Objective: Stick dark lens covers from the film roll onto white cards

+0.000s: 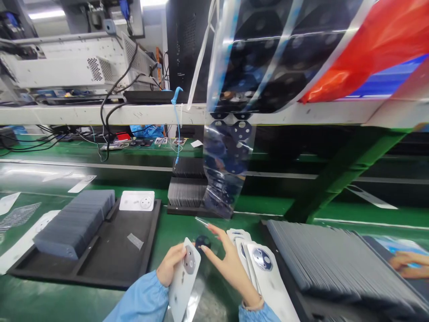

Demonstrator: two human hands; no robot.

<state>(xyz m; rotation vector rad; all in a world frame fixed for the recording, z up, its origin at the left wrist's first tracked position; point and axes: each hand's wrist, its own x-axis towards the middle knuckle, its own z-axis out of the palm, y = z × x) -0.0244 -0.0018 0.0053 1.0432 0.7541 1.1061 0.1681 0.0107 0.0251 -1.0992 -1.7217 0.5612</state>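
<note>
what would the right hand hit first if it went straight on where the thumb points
The right hand would probably meet the dark round piece by its thumb tip first, with the white panel in the left hand apparently just beyond; depth is unclear, and thumb and piece may already touch.

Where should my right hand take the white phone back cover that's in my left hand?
Probably the lower part of the free long edge of the white phone back cover, with the right hand coming from the right. The cover is thin and stands tilted, the left hand grips the opposite edge, and the grey camera section sits higher up.
</note>
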